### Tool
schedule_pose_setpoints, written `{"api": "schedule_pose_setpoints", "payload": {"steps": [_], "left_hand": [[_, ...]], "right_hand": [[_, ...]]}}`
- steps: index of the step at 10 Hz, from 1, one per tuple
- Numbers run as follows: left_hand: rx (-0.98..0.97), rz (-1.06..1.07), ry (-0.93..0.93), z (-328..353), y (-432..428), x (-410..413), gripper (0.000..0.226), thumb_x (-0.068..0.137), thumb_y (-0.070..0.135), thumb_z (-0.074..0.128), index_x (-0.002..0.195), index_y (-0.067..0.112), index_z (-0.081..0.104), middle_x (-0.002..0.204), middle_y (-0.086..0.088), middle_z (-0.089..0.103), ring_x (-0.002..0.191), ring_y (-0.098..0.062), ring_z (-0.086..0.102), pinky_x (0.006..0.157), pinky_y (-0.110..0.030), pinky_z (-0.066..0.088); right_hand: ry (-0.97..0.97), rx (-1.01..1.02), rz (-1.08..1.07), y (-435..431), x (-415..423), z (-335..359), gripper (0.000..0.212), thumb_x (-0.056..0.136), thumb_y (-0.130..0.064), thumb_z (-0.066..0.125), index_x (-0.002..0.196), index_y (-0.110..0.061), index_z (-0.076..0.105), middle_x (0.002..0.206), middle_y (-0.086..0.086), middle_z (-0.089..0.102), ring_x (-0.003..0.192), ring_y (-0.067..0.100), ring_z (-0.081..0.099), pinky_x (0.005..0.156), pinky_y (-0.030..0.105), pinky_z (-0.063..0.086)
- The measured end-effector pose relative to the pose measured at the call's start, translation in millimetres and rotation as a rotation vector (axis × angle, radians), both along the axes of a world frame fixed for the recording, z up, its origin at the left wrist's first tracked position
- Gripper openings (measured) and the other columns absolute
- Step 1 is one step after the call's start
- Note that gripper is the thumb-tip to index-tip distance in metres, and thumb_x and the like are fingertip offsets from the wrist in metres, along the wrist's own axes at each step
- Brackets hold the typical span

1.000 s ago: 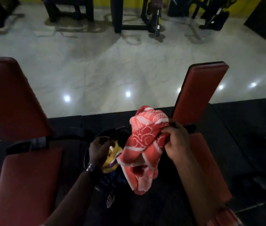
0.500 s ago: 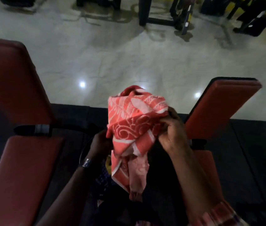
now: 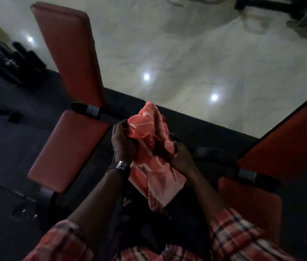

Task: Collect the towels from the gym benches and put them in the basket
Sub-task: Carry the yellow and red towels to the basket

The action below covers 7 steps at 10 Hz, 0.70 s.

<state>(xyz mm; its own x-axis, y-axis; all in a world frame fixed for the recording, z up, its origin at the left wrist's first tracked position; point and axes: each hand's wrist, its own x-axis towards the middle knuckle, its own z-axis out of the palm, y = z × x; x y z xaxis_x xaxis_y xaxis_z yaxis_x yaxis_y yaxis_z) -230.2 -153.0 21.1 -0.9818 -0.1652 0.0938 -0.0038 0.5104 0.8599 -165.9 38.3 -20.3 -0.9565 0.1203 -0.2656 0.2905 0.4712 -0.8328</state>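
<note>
We see the left hand [image 3: 123, 142], wristwatch [image 3: 121, 166] on its wrist, raised at centre with its back toward the camera and its fingers curled closed on the upper left edge of the red-and-white patterned towel [image 3: 151, 147]. The right hand [image 3: 181, 159], at four o'clock from the left, grips the same towel from the right, its fingers wrapped into the bunched cloth. Both forearms rise from plaid sleeves [image 3: 231, 234] at the bottom edge. The towel is held gathered between the two hands; its top stands above them toward twelve o'clock, and a loose end hangs below toward six o'clock. Outward, a red padded bench [image 3: 68, 147] stands at nine o'clock and a second red bench [image 3: 288, 147] at three o'clock. We cannot make out the basket in the dark area beneath the towel. We find no legible writing.
</note>
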Motion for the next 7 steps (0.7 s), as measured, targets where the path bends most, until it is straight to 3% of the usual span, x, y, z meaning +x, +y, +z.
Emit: {"api": "schedule_pose_setpoints", "payload": {"steps": [1,2,3,4,5,6,7], "left_hand": [[-0.064,-0.073,0.087,3.6,7.5,21.1,0.043,0.073,-0.003,0.055,0.116,-0.003,0.062,0.106,-0.021,0.060,0.092,-0.010,0.052,0.085,-0.011,0.043],[-0.023,-0.214,0.092,9.6,20.9,41.1,0.050,0.070,0.020,0.051,0.116,0.003,0.063,0.109,-0.013,0.059,0.094,-0.007,0.055,0.083,-0.015,0.048],[-0.002,-0.260,-0.027,4.9,10.7,39.3,0.055,0.070,0.021,0.059,0.124,0.012,0.060,0.117,-0.006,0.056,0.101,-0.015,0.060,0.087,-0.022,0.052],[-0.136,-0.282,-0.278,-15.9,-12.2,32.5,0.059,0.073,0.004,0.070,0.131,0.006,0.057,0.122,-0.017,0.057,0.111,-0.031,0.060,0.096,-0.039,0.050],[-0.178,-0.292,-0.399,-31.1,-24.9,35.7,0.057,0.075,0.002,0.070,0.131,0.007,0.058,0.126,-0.013,0.059,0.111,-0.028,0.061,0.088,-0.016,0.046],[-0.147,-0.197,-0.400,-39.7,-33.0,27.8,0.051,0.078,0.007,0.068,0.128,0.014,0.062,0.119,-0.002,0.066,0.106,-0.021,0.063,0.084,-0.013,0.044],[-0.113,-0.157,-0.444,-39.0,-35.0,19.6,0.051,0.081,0.012,0.066,0.131,0.016,0.058,0.125,-0.004,0.065,0.108,-0.017,0.063,0.088,-0.022,0.045]], "right_hand": [[0.036,-0.035,0.157,-16.0,-10.7,-6.6,0.099,0.064,-0.035,0.085,0.147,-0.010,0.037,0.138,-0.007,0.049,0.126,0.000,0.043,0.102,0.000,0.027],[-0.009,-0.184,0.081,-36.8,-24.9,-13.1,0.080,0.072,-0.046,0.066,0.138,-0.005,0.048,0.115,-0.024,0.059,0.118,0.001,0.057,0.089,0.001,0.039],[-0.020,-0.162,-0.047,-48.1,-39.6,-21.1,0.048,0.090,-0.023,0.059,0.129,0.004,0.054,0.118,0.011,0.067,0.103,0.006,0.059,0.093,0.014,0.046],[-0.124,0.023,0.138,-48.3,-31.5,-37.0,0.044,0.088,-0.023,0.065,0.128,-0.004,0.060,0.124,0.020,0.065,0.113,0.022,0.060,0.090,0.017,0.040],[-0.220,0.160,0.199,-42.0,-13.0,-48.4,0.049,0.074,-0.027,0.065,0.119,-0.007,0.066,0.115,0.019,0.070,0.107,0.034,0.065,0.084,0.033,0.049],[-0.205,0.097,0.026,-43.4,-16.1,-53.2,0.031,0.078,-0.008,0.067,0.109,-0.005,0.071,0.108,0.018,0.073,0.103,0.032,0.067,0.086,0.033,0.050],[-0.178,0.032,-0.014,-54.8,-29.5,-44.0,0.030,0.083,-0.009,0.068,0.113,-0.005,0.070,0.113,0.014,0.072,0.106,0.027,0.066,0.088,0.025,0.045]]}}
